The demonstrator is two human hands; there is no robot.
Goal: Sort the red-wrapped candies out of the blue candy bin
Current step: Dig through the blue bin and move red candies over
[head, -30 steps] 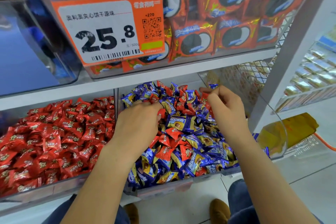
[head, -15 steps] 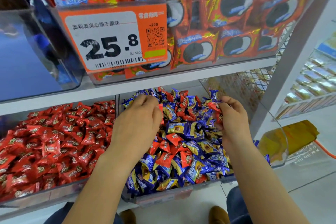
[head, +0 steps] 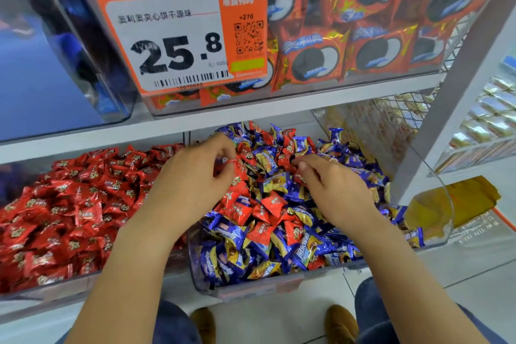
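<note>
Mixed candy bin under sorting.
Our left hand (head: pixel 192 176) pinches a red-wrapped candy (head: pixel 237 166) over the blue candy bin (head: pixel 251 292); right hand (head: pixel 335 190) grip curled in the pile, contents unclear; red bin (head: pixel 55 292) adjoins left.

The clear bin (head: pixel 268 286) on the lower shelf is full of shiny blue candies (head: pixel 304 255). Red candies (head: pixel 262 211) lie mixed in, mostly near the middle of the pile.

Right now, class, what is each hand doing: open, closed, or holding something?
Left hand: fingers curled, pinching a red-wrapped candy over the blue candy bin.
Right hand: fingers curled down into the pile; whether it holds anything cannot be told.
</note>
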